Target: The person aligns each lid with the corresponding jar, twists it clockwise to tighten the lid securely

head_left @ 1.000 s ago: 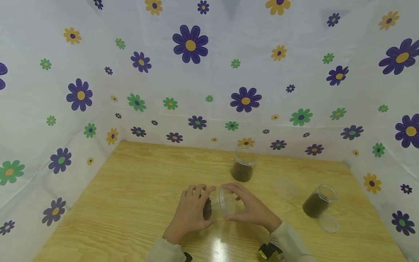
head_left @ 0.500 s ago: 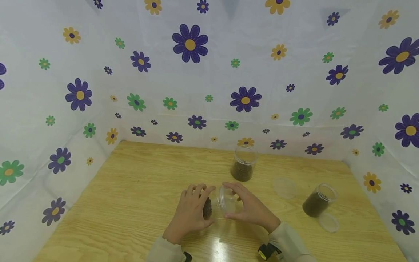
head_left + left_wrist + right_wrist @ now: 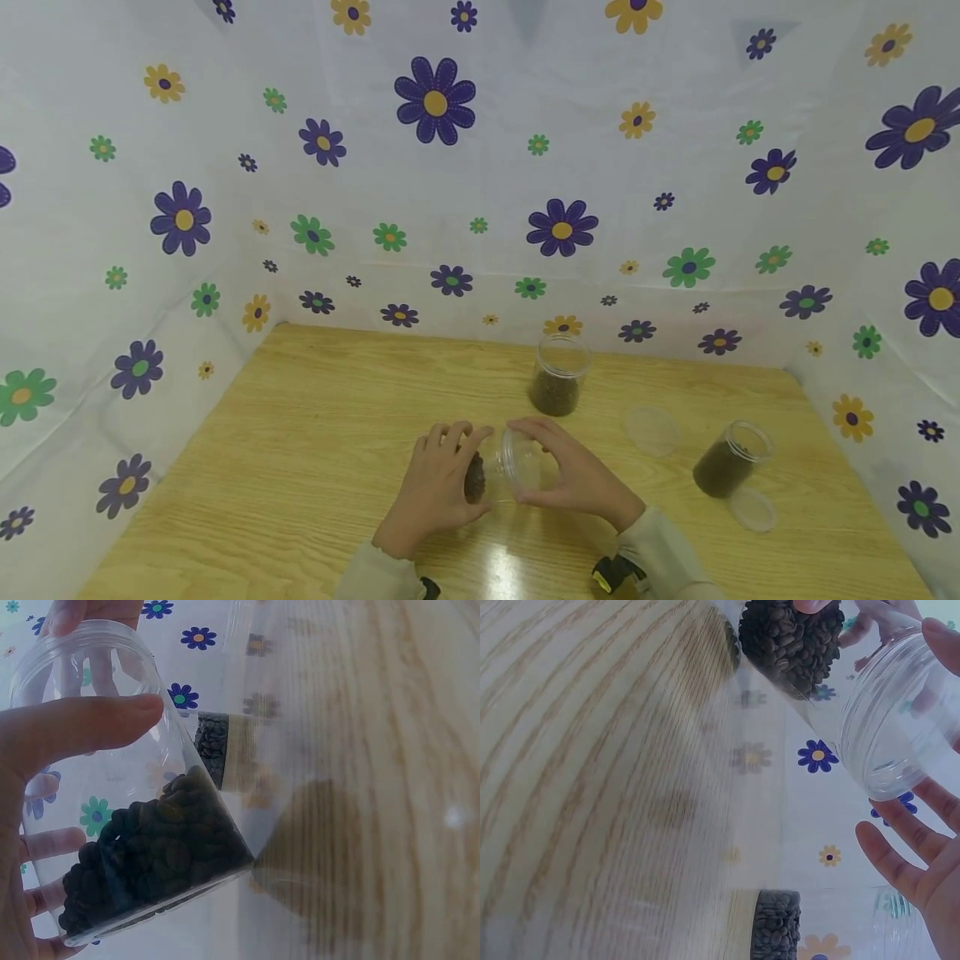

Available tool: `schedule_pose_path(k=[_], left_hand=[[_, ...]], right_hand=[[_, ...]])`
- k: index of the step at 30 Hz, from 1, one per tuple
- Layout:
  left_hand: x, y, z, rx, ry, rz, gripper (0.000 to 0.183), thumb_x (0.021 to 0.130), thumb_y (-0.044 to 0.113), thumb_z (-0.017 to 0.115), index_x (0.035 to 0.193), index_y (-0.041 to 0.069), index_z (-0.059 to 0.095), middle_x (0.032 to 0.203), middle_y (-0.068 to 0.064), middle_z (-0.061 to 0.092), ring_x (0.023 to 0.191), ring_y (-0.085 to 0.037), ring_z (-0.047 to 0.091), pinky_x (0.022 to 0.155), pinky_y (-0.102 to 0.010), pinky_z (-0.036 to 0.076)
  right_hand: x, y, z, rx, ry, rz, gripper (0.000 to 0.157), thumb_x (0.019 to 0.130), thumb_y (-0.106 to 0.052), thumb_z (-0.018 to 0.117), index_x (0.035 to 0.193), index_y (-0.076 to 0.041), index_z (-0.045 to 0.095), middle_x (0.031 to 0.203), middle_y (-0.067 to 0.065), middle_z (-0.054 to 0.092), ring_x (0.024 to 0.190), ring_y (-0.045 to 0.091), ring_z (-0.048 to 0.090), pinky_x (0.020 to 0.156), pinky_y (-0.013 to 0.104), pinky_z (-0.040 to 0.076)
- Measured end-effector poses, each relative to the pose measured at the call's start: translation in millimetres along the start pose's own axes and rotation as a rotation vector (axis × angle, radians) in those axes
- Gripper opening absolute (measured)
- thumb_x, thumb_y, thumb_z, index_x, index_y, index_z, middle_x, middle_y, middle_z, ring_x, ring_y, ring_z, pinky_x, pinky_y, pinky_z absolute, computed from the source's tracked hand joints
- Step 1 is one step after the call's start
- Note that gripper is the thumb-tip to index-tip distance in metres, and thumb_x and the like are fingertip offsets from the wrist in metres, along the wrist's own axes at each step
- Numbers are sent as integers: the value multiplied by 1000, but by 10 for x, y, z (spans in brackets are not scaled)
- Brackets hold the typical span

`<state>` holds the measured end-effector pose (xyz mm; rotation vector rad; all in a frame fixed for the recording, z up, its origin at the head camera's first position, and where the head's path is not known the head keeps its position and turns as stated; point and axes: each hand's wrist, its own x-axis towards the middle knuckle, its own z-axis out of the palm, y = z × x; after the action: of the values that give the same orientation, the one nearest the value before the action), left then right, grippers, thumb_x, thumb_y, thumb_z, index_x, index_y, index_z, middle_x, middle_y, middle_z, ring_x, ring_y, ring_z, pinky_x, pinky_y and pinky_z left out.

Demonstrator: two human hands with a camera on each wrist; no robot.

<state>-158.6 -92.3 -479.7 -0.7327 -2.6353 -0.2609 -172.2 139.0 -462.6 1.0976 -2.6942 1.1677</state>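
Note:
A clear jar [image 3: 491,471] part filled with dark coffee beans [image 3: 165,847] lies tilted between my hands, low over the table. My left hand [image 3: 435,492] grips the bean-filled base end, thumb on the near side and fingers on the far side. My right hand [image 3: 581,479] holds the ringed mouth end [image 3: 877,720], its thumb and fingers on opposite sides. I cannot tell whether a clear lid sits on that mouth. The beans have slid into a slope along the lower side of the jar, and its bottom edge is close to the wood in the left wrist view.
An open jar of beans [image 3: 557,387] stands behind my hands. Another open jar [image 3: 723,468] is on the right with a clear lid [image 3: 753,510] beside it. A second clear lid [image 3: 651,431] lies between them. A flower-printed curtain [image 3: 480,167] surrounds the wooden table [image 3: 337,392].

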Motion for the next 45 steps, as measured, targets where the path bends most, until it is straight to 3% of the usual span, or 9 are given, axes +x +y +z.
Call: schedule_pose_path(k=[11,22,29,35,40,45], left_hand=[[8,-9,1,20,17,10,99,51,60,83,133,23,42,116,-3,50,100,-24,49,77,-42,48],[9,-15,11,25,25,15,100,50,60,83,133,23,42,116,-4,50,100,-25,50,77,-43,48],[8,-12,14,22,14,8,100,51,60,83,133,23,42,117,-3,50,101,-25,50,78,-44,48],[4,-13,16,22,19,7,100,50,60,83,133,23,42,116,-4,50,101,-25,50,78,-44,48],[5,-10,14,24,14,8,100,51,60,83,134,23,41,117,-4,49,102,-26,50,78,-44,48],[6,-10,8,33,7,9,101,51,61,83,134,22,41,118,-4,50,102,-26,50,79,-43,49]], right_hand=[[18,-9,-11,14,-1,-22,82,71,-27,82,140,-17,40,142,0,41,128,22,44,96,47,46],[30,-14,-5,-2,3,63,82,74,-34,79,142,-24,36,140,0,44,110,24,53,83,40,51],[35,-9,16,23,-4,91,82,77,-41,75,143,-16,34,135,6,47,103,17,51,78,33,51],[21,-22,0,34,-30,135,92,74,-39,78,147,-20,27,140,6,42,112,23,50,84,43,50],[16,-21,-48,-36,-51,44,104,64,-31,86,148,-24,25,148,5,32,131,29,41,97,51,45],[26,-29,-77,-65,-61,-33,95,68,-26,84,146,-25,30,145,3,35,133,25,39,100,47,44]])
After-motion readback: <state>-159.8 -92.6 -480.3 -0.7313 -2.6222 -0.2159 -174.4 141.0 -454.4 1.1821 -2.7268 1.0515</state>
